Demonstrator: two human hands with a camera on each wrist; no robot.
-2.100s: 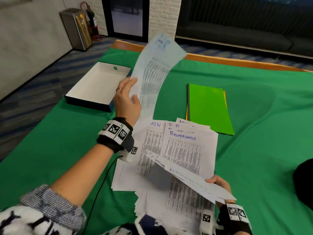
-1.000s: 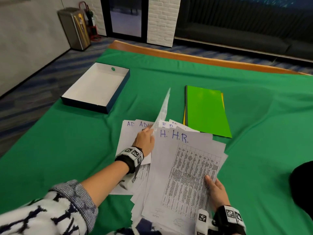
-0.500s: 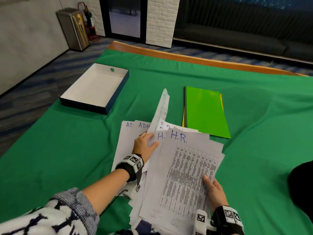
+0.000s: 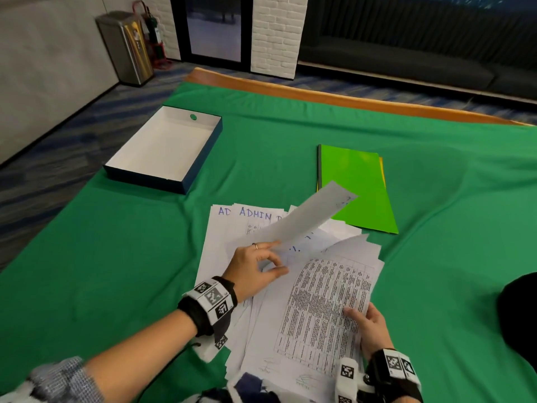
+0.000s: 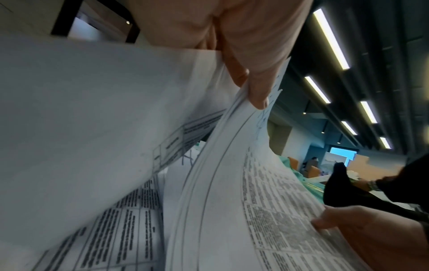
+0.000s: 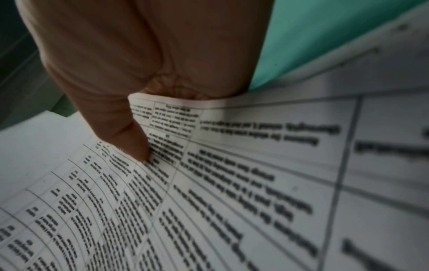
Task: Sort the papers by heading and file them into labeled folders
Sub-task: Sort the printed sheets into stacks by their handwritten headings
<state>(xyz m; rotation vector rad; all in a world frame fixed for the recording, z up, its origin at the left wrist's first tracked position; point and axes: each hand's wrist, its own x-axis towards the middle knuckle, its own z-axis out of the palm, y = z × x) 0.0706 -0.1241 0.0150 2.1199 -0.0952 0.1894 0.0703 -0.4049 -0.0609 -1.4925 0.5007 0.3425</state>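
Observation:
A fanned pile of printed papers point(image 4: 325, 301) lies on the green cloth in the head view. The left-most sheets show blue "ADMIN" headings point(image 4: 254, 213). My left hand point(image 4: 277, 257) pinches one loose sheet point(image 4: 308, 219) by its near edge, and it slants up to the right over the pile, its far corner above the green folder point(image 4: 356, 181). In the left wrist view my fingertips point(image 5: 257, 95) clamp the paper edges. My right hand point(image 4: 359, 317) grips the pile's near right edge, with its thumb point(image 6: 130, 139) on the printed table. Headings under the raised sheet are hidden.
An open white box with dark blue sides point(image 4: 174, 181) sits at the far left on the cloth. A yellow folder edge point(image 4: 383, 173) shows under the green one. The wooden table edge point(image 4: 319, 96) runs along the far side. A dark object point(image 4: 520, 315) sits at the right.
The sheet in my left hand has swung from standing on edge down to the right, over the "H.R." heading and toward the green folder. My right hand has stayed on the pile.

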